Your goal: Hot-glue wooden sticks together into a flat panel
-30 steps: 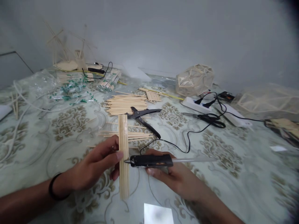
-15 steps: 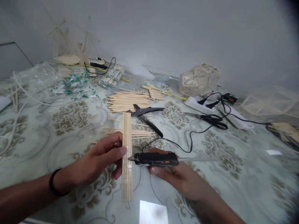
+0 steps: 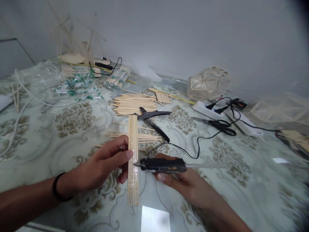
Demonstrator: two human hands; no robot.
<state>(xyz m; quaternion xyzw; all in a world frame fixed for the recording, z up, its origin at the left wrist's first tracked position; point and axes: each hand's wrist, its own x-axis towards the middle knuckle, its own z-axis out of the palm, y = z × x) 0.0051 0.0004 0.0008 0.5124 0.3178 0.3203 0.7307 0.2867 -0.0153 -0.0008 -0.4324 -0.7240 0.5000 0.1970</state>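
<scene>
My left hand pinches a narrow panel of glued wooden sticks and holds it upright above the table. My right hand grips a black glue gun, lying sideways. The gun's nozzle tip touches the right edge of the panel at mid-height. A clear glue stick pokes out of the gun's back end toward the right. Its black cord trails away over the table. A black band circles my left wrist.
Loose wooden sticks and black pliers lie behind the panel. A white power strip with plugs, a stick polyhedron, plastic bags and a stick frame model stand further back on the patterned tablecloth.
The view has shifted slightly; the panel and the gun sit a little further right. Both hands keep the same grips, with the nozzle still at the panel's edge.
</scene>
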